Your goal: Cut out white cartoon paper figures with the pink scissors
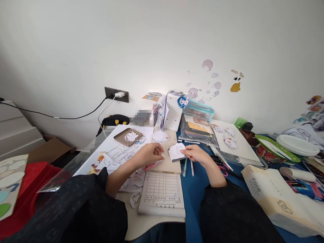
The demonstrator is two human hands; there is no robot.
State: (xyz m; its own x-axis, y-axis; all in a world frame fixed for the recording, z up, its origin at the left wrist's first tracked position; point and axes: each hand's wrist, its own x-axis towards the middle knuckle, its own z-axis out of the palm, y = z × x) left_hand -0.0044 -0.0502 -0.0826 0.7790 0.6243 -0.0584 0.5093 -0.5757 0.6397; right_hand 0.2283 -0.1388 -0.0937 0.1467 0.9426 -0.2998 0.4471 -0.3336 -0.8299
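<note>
My right hand pinches a small cut-out piece of paper between thumb and fingers. Printed writing shows on its white face, and a dark edge runs along its bottom. To the left, my left hand hovers with thumb and fingers drawn together; a tiny whitish bit shows at the fingertips, too small to name. Pink-handled scissors lie partly hidden below that hand. Nearer to me rests a pad of printed forms. A round paper cut-out lies just beyond my hands.
Paper scraps pile up left of the pad, near a brown tray holding a cut-out. Pens lie on the blue cloth. A tissue pack sits at right; a white file holder stands against the wall.
</note>
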